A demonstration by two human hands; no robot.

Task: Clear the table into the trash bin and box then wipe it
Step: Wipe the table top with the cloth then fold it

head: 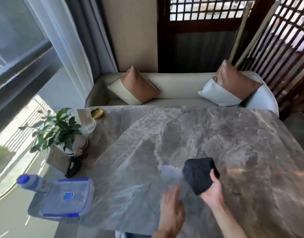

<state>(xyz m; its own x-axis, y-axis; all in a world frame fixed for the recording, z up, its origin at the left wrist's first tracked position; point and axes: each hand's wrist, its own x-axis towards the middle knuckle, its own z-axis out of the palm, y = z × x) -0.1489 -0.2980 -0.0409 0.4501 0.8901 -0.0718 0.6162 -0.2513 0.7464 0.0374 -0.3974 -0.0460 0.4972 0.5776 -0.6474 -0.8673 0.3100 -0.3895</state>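
A folded dark cloth [197,174] is held above the near middle of the grey marble table [190,134]. My right hand [214,189] grips it from below and the right, thumb on top. My left hand [172,203] hovers just left of the cloth with fingers spread, blurred by motion, holding nothing that I can see. A clear plastic box with a blue-clipped lid [67,198] sits shut at the table's near left corner. A bottle with a blue cap [30,182] lies behind the box.
Along the left edge stand a potted plant [56,129], a glass piece [88,126], a gold dish [97,113], a stone-like block [58,160] and a black item [74,166]. A cream sofa with two cushions [165,90] lines the far side.
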